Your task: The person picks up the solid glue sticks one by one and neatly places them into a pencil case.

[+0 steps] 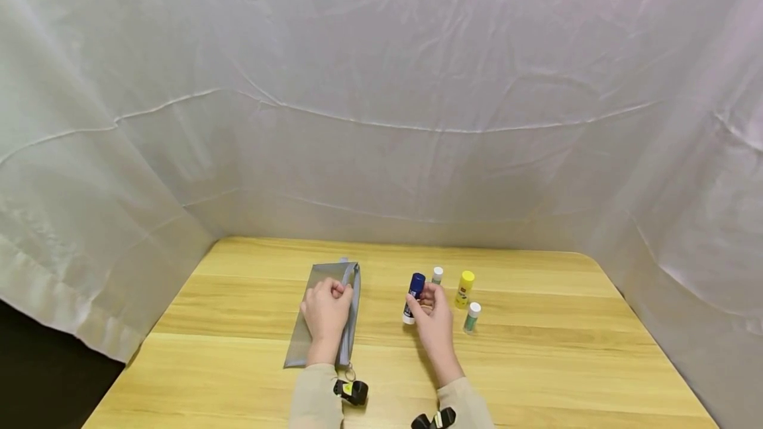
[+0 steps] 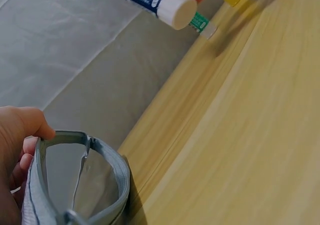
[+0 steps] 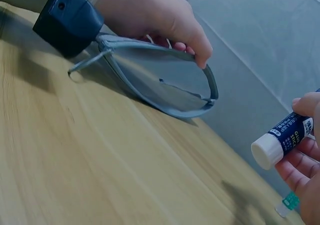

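Observation:
My left hand (image 1: 326,310) pinches the upper edge of a grey mesh zipper pouch (image 1: 301,343). In the left wrist view the pouch's mouth (image 2: 122,172) gapes wide, with the thumb over its rim. To the right, my right hand (image 1: 435,320) grips a dark blue glue stick (image 1: 416,285) with a white base between thumb and fingers. The right wrist view shows that glue stick (image 3: 287,137) held above the table, apart from the pouch (image 3: 165,92). Part of its label is covered by the fingers.
Just beyond and beside the right hand stand a yellow glue stick (image 1: 464,290) and two small green ones with white caps, one nearer (image 1: 471,318) and one farther (image 1: 438,274). The wooden table (image 1: 536,363) is enclosed by pale curtains (image 1: 417,164). A ring (image 1: 350,373) hangs at the pouch's near end.

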{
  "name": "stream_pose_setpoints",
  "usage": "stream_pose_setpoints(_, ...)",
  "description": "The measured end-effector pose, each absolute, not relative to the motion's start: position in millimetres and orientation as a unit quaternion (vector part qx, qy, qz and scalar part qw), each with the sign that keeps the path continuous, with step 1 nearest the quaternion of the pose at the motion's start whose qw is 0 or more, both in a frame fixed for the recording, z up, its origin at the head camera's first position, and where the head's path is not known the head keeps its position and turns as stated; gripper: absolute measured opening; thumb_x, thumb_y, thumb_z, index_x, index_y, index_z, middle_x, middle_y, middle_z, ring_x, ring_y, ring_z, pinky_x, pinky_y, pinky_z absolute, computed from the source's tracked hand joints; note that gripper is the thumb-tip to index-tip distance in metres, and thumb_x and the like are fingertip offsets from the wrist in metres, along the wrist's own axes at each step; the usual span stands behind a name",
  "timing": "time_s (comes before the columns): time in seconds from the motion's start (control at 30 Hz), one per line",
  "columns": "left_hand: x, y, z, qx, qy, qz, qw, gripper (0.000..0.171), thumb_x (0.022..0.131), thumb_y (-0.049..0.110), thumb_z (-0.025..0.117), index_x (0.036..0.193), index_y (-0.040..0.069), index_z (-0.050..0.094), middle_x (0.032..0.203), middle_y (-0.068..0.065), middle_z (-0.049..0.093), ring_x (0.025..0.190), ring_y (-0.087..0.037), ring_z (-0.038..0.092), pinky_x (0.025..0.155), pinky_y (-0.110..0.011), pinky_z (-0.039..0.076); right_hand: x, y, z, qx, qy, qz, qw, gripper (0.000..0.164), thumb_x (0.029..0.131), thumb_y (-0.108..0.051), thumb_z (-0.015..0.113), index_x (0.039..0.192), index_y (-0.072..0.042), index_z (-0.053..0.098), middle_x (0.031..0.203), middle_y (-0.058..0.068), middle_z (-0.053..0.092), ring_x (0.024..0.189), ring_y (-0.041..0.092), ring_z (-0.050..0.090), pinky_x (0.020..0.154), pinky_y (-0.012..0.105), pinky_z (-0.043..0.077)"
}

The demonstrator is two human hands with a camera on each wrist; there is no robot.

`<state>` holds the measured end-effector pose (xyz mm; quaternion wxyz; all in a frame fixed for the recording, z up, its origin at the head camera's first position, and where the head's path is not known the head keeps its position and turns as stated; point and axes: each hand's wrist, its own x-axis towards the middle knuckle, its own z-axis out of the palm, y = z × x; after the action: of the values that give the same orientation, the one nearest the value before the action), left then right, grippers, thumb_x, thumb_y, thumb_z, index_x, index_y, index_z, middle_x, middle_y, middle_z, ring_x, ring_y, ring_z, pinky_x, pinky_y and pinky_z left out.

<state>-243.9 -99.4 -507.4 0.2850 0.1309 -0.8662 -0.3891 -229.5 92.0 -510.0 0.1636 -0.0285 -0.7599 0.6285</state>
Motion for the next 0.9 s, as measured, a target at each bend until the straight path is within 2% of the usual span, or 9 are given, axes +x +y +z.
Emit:
stream_pose_setpoints(0.37, -242.5, -98.0, -507.2, 0.129, -0.865, -0.394, 0.281, 0.021, 0.079, 0.028, 0.074, 0.068, 0.019, 0.059, 0.065, 0.003, 0.056, 0.073, -0.021, 0.05, 0.075, -0.039, 0.032, -206.8, 73.4, -465.6, -0.037, -0.753, 0.643, 0.138, 0.031, 0.089, -0.005, 0.067, 0.115, 0.005, 0.054, 0.101, 0.022, 0.061, 0.085, 0.014, 0.054, 0.074, 0.016, 0.047)
stream_pose_setpoints(0.47, -243.1, -98.1, -507.3, 0.129, -0.866, -0.394, 0.28, 0.021, 0.08, 0.029, 0.074, 0.068, 0.019, 0.06, 0.065, 0.003, 0.056, 0.074, -0.022, 0.051, 0.075, -0.039, 0.032, -209.2, 71.1, -467.8, -0.034, -0.749, 0.647, 0.135, 0.031, 0.089, -0.006, 0.067, 0.115, 0.005, 0.054, 0.101, 0.021, 0.061, 0.085, 0.014, 0.054, 0.074, 0.017, 0.047)
stream_pose_setpoints(0.7, -243.3, -98.7, -508.0, 0.124, -0.867, -0.394, 0.28, 0.02, 0.08, 0.028, 0.073, 0.068, 0.019, 0.06, 0.065, 0.003, 0.056, 0.076, -0.023, 0.051, 0.078, -0.04, 0.032, -230.9, 67.1, -500.6, -0.046, -0.739, 0.659, 0.131, 0.033, 0.087, -0.011, 0.071, 0.114, 0.001, 0.056, 0.099, 0.016, 0.063, 0.083, 0.011, 0.053, 0.074, 0.018, 0.046)
stream_pose_setpoints(0.9, -243.0, -97.9, -508.8, 0.122, -0.866, -0.392, 0.285, 0.02, 0.08, 0.028, 0.073, 0.068, 0.019, 0.06, 0.065, 0.003, 0.055, 0.076, -0.023, 0.052, 0.078, -0.041, 0.033, -231.9, 60.8, -504.2, -0.028, -0.73, 0.669, 0.133, 0.036, 0.086, -0.014, 0.072, 0.113, 0.003, 0.056, 0.097, 0.014, 0.063, 0.082, 0.009, 0.054, 0.075, 0.018, 0.047)
